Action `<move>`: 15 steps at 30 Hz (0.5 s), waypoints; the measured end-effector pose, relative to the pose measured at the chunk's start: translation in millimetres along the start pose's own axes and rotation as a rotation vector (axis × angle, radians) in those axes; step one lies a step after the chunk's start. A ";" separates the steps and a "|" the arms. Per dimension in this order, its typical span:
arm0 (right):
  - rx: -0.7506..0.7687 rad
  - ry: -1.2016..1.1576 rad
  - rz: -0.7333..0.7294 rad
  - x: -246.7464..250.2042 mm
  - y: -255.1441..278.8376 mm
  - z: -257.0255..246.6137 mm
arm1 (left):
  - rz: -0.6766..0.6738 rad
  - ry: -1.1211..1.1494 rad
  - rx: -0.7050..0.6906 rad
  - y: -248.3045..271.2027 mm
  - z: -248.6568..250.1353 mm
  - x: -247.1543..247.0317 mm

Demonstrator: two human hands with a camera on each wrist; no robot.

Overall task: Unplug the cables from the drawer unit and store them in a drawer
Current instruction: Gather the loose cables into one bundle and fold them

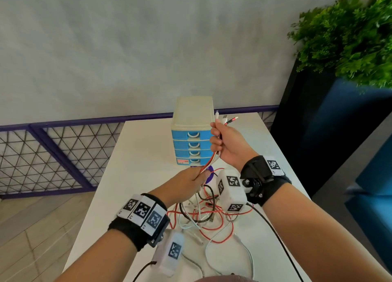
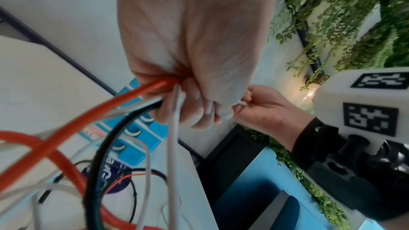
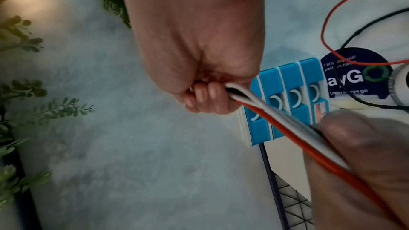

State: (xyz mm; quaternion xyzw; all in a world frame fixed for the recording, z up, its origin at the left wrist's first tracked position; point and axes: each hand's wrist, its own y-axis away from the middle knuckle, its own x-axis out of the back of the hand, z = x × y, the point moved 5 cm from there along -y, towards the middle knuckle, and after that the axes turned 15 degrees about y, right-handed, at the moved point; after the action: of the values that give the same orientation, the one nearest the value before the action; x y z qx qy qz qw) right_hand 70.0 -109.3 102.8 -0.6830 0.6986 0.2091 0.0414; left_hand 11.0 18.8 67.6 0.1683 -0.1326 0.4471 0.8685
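Nearest the person, a loose tangle of cables (image 1: 203, 216), red, white and black, sprawls over the white table (image 1: 137, 154), with slack loops trailing toward the near edge. Just beyond it the left hand (image 1: 191, 178) is closed round the strands where they rise from the heap; the left wrist view shows its fingers (image 2: 188, 107) curled over a red, a black and white leads. A little farther and higher, the right hand (image 1: 224, 143) is fisted round the same bunch near its ends, and the plugs (image 1: 226, 119) stick up out of the top of the fist, free of any socket. Behind the hands stands the drawer unit (image 1: 192, 133), cream on top with four blue drawers, all of them closed; a round dark sticker (image 3: 356, 74) lies on the table at its foot. No cable appears to run to the unit, so the unplugging looks done and the step in hand seems to be gathering the leads into one bundle. Next, the slack probably needs coiling short, then one hand must let go to pull a drawer open.
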 end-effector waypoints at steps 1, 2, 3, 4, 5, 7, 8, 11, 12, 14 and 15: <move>0.018 0.002 0.008 0.9 -1.1 -1.9 | -0.006 0.014 0.003 0.0 -2.8 -1.1; 0.029 0.001 0.008 1.5 -1.8 -3.1 | -0.007 0.032 0.011 -0.2 -6.4 -1.2; 0.035 0.006 0.002 1.8 -1.6 -3.4 | -0.011 0.048 0.029 -0.3 -10.3 0.0; 0.044 0.015 -0.009 1.5 -1.4 -2.2 | -0.026 0.050 0.050 -1.3 -14.9 2.3; 0.061 0.032 -0.024 1.3 -0.9 -1.0 | -0.051 0.034 0.071 -1.8 -16.7 4.5; 0.103 0.084 -0.065 -1.6 1.6 -0.3 | -0.100 0.008 0.080 -2.7 -15.8 9.4; 0.118 0.115 -0.091 -4.0 3.2 -1.4 | -0.090 0.011 0.057 -3.2 -12.2 13.9; 0.145 0.242 -0.177 -14.4 9.2 -7.0 | 0.153 0.128 -0.114 -5.0 22.8 37.3; 0.153 0.299 -0.195 -17.9 10.2 -7.1 | 0.249 0.209 -0.196 -6.3 39.7 45.6; 0.182 0.458 -0.226 -25.6 13.6 -4.7 | 0.365 0.331 -0.332 -12.2 68.3 58.3; 0.204 0.560 -0.240 -29.1 15.9 -3.7 | 0.384 0.316 -0.365 -16.2 78.4 61.6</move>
State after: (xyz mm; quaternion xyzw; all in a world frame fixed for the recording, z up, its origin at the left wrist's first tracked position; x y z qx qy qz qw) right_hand 57.2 -83.7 119.9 -0.7840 0.6144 -0.0646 -0.0599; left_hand 52.8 22.9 159.4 -0.0905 -0.1035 0.5926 0.7937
